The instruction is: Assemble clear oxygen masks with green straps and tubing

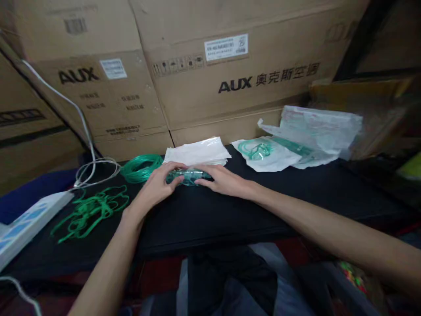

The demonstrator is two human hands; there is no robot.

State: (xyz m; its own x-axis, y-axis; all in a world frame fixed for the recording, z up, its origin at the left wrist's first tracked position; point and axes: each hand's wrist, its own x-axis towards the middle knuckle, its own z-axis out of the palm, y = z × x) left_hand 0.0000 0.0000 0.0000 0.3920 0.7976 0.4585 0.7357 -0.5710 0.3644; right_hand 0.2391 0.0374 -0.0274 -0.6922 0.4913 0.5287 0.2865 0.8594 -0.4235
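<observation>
Both of my hands rest on the black tabletop, around a low row of clear green plastic pieces [189, 177] whose exact kind I cannot make out. My left hand [164, 180] grips the left end, thumb in front and fingers behind. The other end is held by my right hand [219, 179] in the same way. Right behind them lies a stack of white paper sheets or pouches [197, 151]. A coil of clear green tubing [141, 168] sits just left of my left hand. Farther left is a loose tangle of green elastic cord [94, 210].
On the right lie a white pouch with thin green tubing [258, 149] on it and an opened clear-and-white wrapper [319, 131]. A white power strip [31, 224] and a white cable [87, 127] are at the left. Large cardboard boxes [197, 101] stand behind the table.
</observation>
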